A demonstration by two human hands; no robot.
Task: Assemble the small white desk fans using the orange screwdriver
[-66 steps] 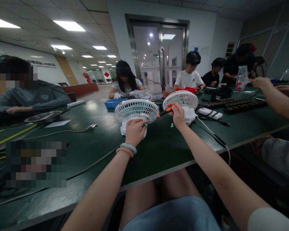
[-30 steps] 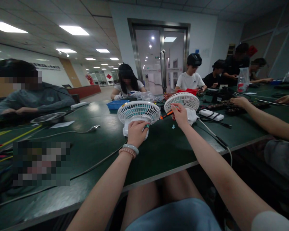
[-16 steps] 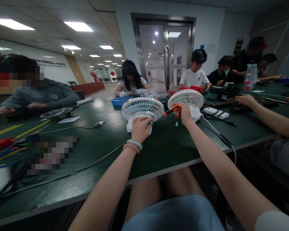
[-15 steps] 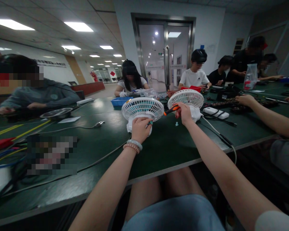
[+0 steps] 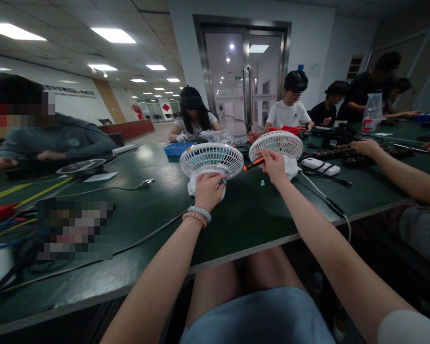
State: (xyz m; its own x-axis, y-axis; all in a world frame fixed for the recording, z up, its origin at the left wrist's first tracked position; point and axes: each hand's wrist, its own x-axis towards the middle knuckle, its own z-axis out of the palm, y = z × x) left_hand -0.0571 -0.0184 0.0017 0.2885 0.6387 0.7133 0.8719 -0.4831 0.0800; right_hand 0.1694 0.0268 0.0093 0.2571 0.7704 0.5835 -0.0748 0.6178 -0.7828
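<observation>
A white fan (image 5: 211, 160) with a round grille stands face-down-tilted away from me on the green table. My left hand (image 5: 208, 188) is closed on its rear housing, and a small teal piece (image 5: 222, 181) shows at the fingertips. In my right hand (image 5: 273, 166) is a screwdriver (image 5: 253, 164) with an orange and black handle, held sideways and pointing left towards that fan. Its shaft is too faint to follow. Right behind this hand stands a second white fan (image 5: 277, 143). A small light-blue plastic part (image 5: 262, 183) lies on the table below the screwdriver.
A blue tray (image 5: 179, 150) and a red tray (image 5: 284, 129) lie beyond the fans. A white power strip (image 5: 320, 166) and cables are to the right. A cord (image 5: 146, 238) crosses the table (image 5: 236, 239) at left. Several people work around it; a neighbour's arm (image 5: 397, 167) reaches in from the right.
The fingers of my right hand have shifted on the screwdriver handle, now covering it differently. My left hand keeps its place on the fan. The view has shifted slightly.
</observation>
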